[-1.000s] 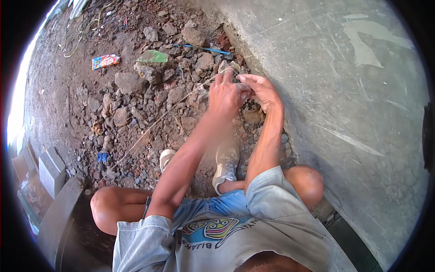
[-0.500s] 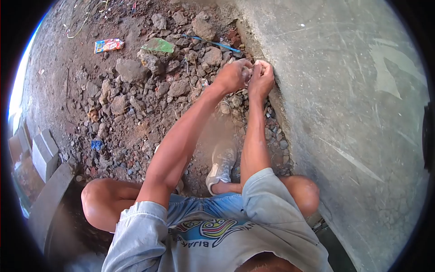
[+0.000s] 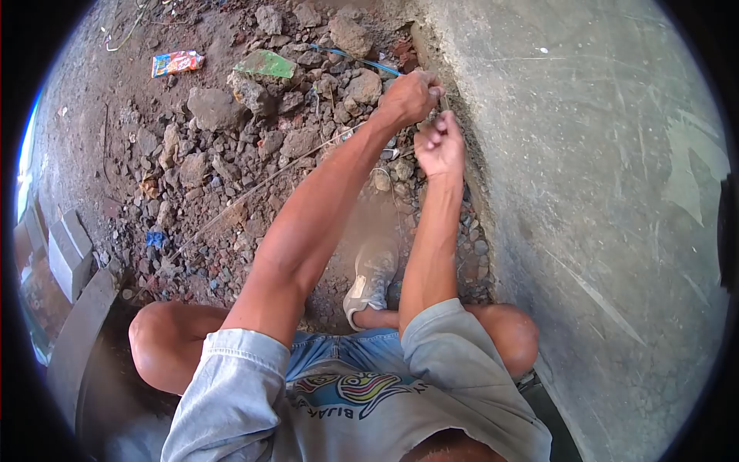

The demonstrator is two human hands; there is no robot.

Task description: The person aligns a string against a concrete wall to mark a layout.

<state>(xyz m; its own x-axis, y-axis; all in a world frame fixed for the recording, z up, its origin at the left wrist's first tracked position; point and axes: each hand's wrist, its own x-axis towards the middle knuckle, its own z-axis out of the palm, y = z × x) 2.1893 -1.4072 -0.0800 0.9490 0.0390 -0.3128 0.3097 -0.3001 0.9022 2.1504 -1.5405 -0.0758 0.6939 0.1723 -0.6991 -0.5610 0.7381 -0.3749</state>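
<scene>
My left hand (image 3: 412, 98) is closed, its fingertips pinched at the edge of the concrete slab. A thin string (image 3: 262, 185) runs slantwise over the rubble up to my left wrist. My right hand (image 3: 440, 146) is just below, palm turned up, with fingers curled in and thumb against them. A short piece of the thin line shows between the fingertips of both hands; its exact grip is too small to make out. Beyond my left hand a blue strip (image 3: 358, 58) lies among the stones.
Rough stones (image 3: 215, 109) and gravel cover the ground ahead. A green shard (image 3: 265, 65), a torn red-and-blue wrapper (image 3: 177, 63) and a blue scrap (image 3: 155, 239) lie there. To the right rises a concrete slab (image 3: 585, 192). Pale blocks (image 3: 69, 254) stand at the left.
My hands have moved apart: the left went up and away, while the right dropped slightly and turned palm up. The string now shows stretched across the rubble.
</scene>
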